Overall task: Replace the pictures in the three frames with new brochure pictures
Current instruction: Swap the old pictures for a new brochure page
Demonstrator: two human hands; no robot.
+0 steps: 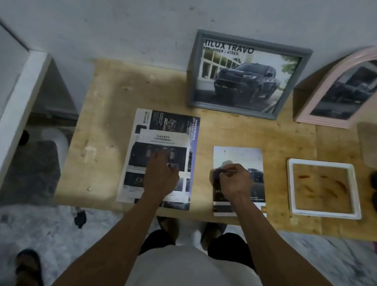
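- The left hand [161,172] reaches forward, palm down, fingers loosely bent, arm nearly straight.
- The right hand [233,182] has curled fingers that pinch a thin dark pen-like tool [225,170].

You see a grey frame [249,75] around a dark pickup picture, a pink arched frame [349,87], a white square frame [324,189], and a pale wood table [104,133] with darker stains. The brochure page [160,158] is black and white, edged purple.
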